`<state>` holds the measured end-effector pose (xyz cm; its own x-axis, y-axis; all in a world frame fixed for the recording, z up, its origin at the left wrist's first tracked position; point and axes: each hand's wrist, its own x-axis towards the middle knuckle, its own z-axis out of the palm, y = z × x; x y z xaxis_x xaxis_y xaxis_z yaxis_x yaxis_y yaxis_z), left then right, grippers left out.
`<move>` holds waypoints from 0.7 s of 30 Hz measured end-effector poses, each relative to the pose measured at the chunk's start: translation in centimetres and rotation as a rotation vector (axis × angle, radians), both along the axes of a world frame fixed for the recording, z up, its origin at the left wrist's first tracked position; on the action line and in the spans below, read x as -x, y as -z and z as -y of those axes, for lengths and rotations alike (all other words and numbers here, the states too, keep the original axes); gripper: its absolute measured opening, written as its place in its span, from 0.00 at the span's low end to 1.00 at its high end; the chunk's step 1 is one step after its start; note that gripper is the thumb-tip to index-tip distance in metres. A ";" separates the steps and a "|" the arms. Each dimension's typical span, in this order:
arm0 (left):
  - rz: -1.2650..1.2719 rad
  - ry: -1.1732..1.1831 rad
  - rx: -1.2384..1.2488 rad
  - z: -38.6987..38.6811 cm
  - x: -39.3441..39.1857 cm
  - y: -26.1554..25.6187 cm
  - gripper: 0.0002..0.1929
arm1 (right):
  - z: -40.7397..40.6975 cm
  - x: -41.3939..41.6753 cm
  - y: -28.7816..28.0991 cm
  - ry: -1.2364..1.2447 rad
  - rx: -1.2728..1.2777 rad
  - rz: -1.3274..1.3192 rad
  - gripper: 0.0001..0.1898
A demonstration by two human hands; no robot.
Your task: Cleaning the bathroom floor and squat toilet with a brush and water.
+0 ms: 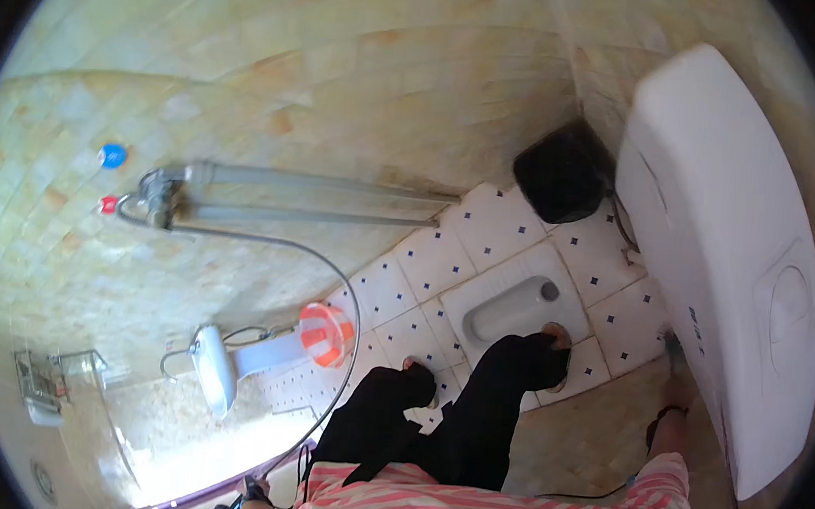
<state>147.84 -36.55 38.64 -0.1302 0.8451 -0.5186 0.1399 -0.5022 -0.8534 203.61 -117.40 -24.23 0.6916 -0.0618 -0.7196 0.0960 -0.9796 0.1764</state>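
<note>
My left hand point(253, 499), low at the left, is closed around the end of a flexible metal shower hose point(352, 286); a dark piece shows beside it. The hose curves up to a wall mixer tap point(159, 198). My right hand point(679, 391) reaches down at the right, beside a white wall-mounted tank point(711, 228). It is blurred, near a small dark greenish thing point(672, 345), and its grip is unclear. A black band with a cable is on the right wrist. In front of my feet lies a white squat toilet point(518, 306) set in the floor.
A black bin point(565, 170) stands in the corner near the tank. At the left are a washbasin point(214, 372) and an orange-and-white bucket point(327, 336). Two grey pipes point(320, 184) run along the wall to the tiled floor point(424, 266). A wire rack point(35, 379) hangs farther left.
</note>
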 end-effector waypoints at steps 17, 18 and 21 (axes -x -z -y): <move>2.160 -1.725 -1.745 7.2 4.0 14.2 0.27 | -46.4 -4.8 -41.9 -0.799 -0.688 -0.103 0.11; 2.201 -1.673 -1.942 6.7 5.0 14.8 0.25 | -50.5 -3.7 -44.0 -0.881 -0.675 -0.100 0.11; 2.425 -1.619 -2.037 6.2 8.7 17.1 0.18 | -61.4 2.6 -49.3 -1.119 -0.844 -0.051 0.09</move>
